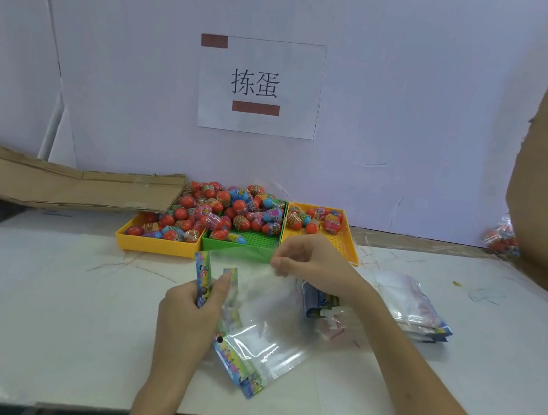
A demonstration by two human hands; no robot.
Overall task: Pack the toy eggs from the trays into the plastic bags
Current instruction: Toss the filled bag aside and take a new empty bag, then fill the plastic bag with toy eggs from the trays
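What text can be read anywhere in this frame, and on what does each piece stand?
"拣蛋": large black characters on the white paper sign stuck to the wall.
Two reddish-brown bars on that sign: no readable text.
Wrappers on the red toy eggs in the trays: printing too small to read.
Colourful printed header of the clear plastic bag held in both hands: blurred, unreadable.

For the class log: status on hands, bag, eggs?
Left hand, right hand pinching clear plastic bag open. Toy eggs still in trays. Nothing blocking.

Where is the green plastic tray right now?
In the head view, the green plastic tray sits centre, against the back wall, between two yellow plastic trays, just beyond the right hand.
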